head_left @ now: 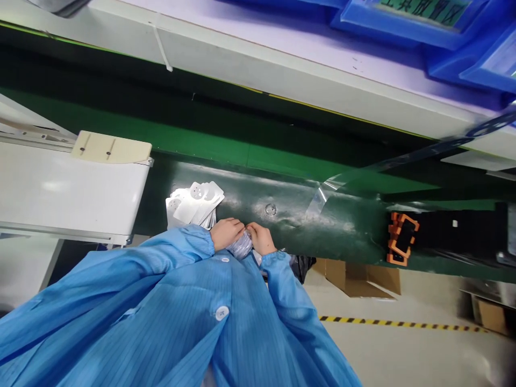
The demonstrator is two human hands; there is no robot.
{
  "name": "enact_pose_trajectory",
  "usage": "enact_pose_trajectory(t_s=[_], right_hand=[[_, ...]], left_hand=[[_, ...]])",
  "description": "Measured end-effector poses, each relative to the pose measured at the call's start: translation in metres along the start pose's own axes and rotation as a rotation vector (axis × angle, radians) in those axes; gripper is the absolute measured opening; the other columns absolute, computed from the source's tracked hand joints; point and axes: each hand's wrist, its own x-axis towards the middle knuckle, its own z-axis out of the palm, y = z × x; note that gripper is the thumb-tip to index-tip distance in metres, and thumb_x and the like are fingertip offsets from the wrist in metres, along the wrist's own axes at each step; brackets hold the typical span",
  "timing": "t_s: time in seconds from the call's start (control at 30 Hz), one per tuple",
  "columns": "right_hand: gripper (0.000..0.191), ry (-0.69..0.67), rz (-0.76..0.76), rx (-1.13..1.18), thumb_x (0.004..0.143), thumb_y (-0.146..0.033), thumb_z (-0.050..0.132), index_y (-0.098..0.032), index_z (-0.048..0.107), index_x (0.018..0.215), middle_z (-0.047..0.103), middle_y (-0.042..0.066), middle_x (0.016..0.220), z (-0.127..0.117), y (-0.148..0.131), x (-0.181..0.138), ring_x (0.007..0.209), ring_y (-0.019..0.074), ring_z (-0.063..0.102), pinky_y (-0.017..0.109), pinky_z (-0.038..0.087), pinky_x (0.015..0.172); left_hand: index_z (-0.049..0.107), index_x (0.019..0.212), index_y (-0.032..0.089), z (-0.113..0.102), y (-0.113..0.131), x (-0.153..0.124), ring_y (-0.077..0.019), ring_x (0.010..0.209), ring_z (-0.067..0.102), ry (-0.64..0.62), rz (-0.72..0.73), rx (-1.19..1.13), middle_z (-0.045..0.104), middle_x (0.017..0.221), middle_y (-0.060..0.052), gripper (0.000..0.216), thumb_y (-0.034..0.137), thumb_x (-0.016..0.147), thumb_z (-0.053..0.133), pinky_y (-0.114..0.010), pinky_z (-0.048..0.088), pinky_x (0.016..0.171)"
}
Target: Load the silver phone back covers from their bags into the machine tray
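In the head view, I am watching a person in a blue coat (189,317) working at the near edge of a dark green bench (342,231). The left hand (228,234) and the right hand (262,239) are nearly meeting, both closing their fingers on a crumpled, see-through plastic bundle (241,247). The bundle is sitting between them, close against the coat front; whether anything is lying inside it, I cannot tell.

It is looking light and soft to me, the sort of film that would probably be crinkling, slipping and giving under pressure. Pinching the gathered folds from both sides, as these fingers are doing, is seeming the surest hold; a single loose edge would likely be sliding or tearing.

Just beside the left hand, a fanned stack of whitish flat plates (195,207) is lying on the bench, showing grey round patches but no writing I can read. Well apart to the right, orange-framed pieces (403,236) are resting.

Above, a blue bin (371,27) is carrying a green label (425,11), partly cut off, seemingly reading 工具放置区, "tool placement area". No brand is showing legibly.
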Motion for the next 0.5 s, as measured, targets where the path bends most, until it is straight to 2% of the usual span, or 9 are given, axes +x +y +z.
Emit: enact_pose_trajectory(t_s=[0.17,0.27,0.37,0.5], right_hand=[[0.028,-0.110,0.000,0.101,0.092,-0.027,0.043,-0.020,0.069,0.085,0.066,-0.001,0.071,0.000,-0.002,0.017,0.069,0.0132,0.058,0.021,0.041,0.070],[0.028,-0.076,-0.041,0.105,0.093,-0.028,0.042,-0.020,0.069,0.086,0.066,0.000,0.074,0.002,-0.005,0.019,0.072,0.0133,0.058,0.021,0.041,0.073],[0.025,-0.036,-0.117,0.196,0.093,-0.033,0.048,-0.019,0.069,0.092,0.068,0.002,0.083,0.001,-0.007,0.018,0.077,0.0140,0.060,0.022,0.043,0.075],[0.028,-0.130,-0.274,0.327,0.090,-0.035,0.058,-0.019,0.068,0.111,0.069,0.006,0.101,-0.007,-0.008,0.026,0.091,0.0164,0.062,0.026,0.047,0.084]], left_hand=[[0.068,0.089,0.018,-0.012,0.003,0.010,-0.0206,0.082,0.065,-0.070,-0.101,0.027,0.066,0.083,-0.006,0.021,0.035,0.090,0.057,-0.030,0.048,0.076],[0.070,0.087,0.016,-0.019,0.001,0.013,-0.0219,0.085,0.065,-0.089,-0.145,0.058,0.065,0.087,-0.007,0.020,0.032,0.089,0.059,-0.031,0.048,0.078],[0.071,0.090,0.015,-0.027,-0.001,0.007,-0.0216,0.087,0.065,-0.068,-0.212,0.103,0.063,0.099,-0.010,0.021,0.028,0.091,0.054,-0.033,0.050,0.081],[0.069,0.109,0.017,-0.033,-0.003,-0.010,-0.0189,0.093,0.066,-0.001,-0.241,0.031,0.066,0.105,-0.008,0.026,0.019,0.090,0.052,-0.029,0.051,0.085]])
